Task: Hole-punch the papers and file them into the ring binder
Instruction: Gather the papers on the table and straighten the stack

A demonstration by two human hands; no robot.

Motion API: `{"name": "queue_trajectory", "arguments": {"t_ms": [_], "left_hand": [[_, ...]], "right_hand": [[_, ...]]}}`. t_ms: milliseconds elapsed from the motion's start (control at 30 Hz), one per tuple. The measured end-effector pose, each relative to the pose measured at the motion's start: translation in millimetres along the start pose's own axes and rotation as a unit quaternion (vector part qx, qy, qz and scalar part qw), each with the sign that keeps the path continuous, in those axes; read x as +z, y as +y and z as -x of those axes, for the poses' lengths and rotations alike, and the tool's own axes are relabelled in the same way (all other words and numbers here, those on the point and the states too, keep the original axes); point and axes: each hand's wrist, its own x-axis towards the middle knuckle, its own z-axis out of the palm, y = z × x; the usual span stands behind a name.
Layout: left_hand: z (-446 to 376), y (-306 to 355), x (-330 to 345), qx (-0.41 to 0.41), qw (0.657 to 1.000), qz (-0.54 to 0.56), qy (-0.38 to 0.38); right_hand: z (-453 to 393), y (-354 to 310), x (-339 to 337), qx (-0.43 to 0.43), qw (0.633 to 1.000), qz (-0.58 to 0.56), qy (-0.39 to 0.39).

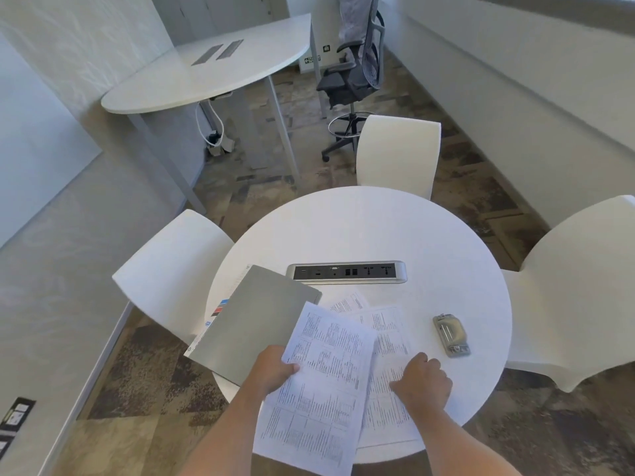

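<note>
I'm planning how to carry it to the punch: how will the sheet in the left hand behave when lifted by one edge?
Probably floppy: the sheet is thin printed paper, and the left hand pinches only its left edge. It looks light, so a small pull should move it. Its near end overhangs the table rim, so it would likely droop there.
</note>
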Motion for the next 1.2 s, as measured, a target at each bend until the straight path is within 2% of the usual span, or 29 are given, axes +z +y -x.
{"name": "queue_trajectory", "arguments": {"t_ms": [233,533,700,1100,1200], "left_hand": [[7.1,-13.4,-5.7,-0.002,0.999,0.032,-0.004],[11.9,-16.1,-7.2,-0.013,0.993,0.119,0.021],[13.2,-4.0,-9.0,-0.015,0.991,0.131,0.019],[8.4,21.9,-17.6,0.012,0.991,0.133,0.010],[6.1,21.4,-14.1,0.005,0.989,0.151,0.007]], "right_hand": [[6.5,-2.3,9.2,0.015,0.999,-0.043,0.014],[-7.3,10.6,-4.2,-0.030,0.994,-0.098,-0.033],[-11.7,16.9,-23.9,-0.028,0.980,-0.195,-0.006],[-13.7,21.2,-50.7,-0.048,0.966,-0.240,0.080],[-17.3,18.9,-50.9,-0.049,0.949,-0.301,0.083]]}}
